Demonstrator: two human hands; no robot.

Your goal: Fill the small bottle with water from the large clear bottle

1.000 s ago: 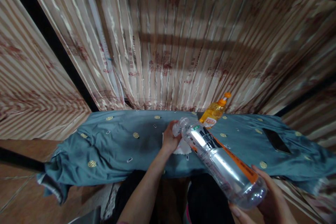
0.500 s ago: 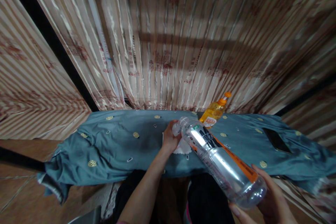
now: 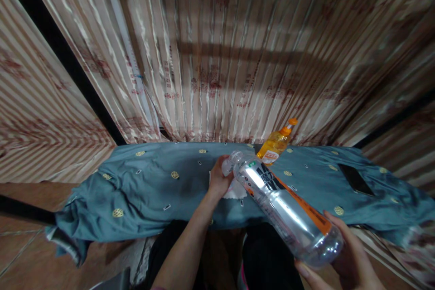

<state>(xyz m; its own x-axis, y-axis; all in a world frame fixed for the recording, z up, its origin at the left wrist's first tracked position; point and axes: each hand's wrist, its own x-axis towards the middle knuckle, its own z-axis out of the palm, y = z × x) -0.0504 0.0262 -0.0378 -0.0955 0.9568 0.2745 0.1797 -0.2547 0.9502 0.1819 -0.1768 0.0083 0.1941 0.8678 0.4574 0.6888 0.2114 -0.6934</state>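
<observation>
A clear plastic bottle (image 3: 278, 206) with a silver, black and orange label lies slantwise across the view, its neck toward the upper left. My right hand (image 3: 350, 249) grips its base, thumb and fingers on opposite sides. At the neck end my left hand (image 3: 219, 181) is closed round a clear plastic part; the exact grip is partly hidden. A crumpled white tissue (image 3: 236, 190) shows under my left hand, and I cannot tell whether it is held. Behind the bottle stands a pump bottle (image 3: 273, 147) of yellow-orange liquid with an orange top.
A blue-grey patterned cloth (image 3: 146, 195) covers the bench or table before me. A dark phone (image 3: 355, 179) lies on its right part. Beyond hangs a pleated beige curtain (image 3: 210, 54), with a dark frame post (image 3: 68, 54) at left. My legs (image 3: 272, 258) are below.
The view has shifted very slightly. Both hands keep the same hold on the bottle, with no other clear change.
</observation>
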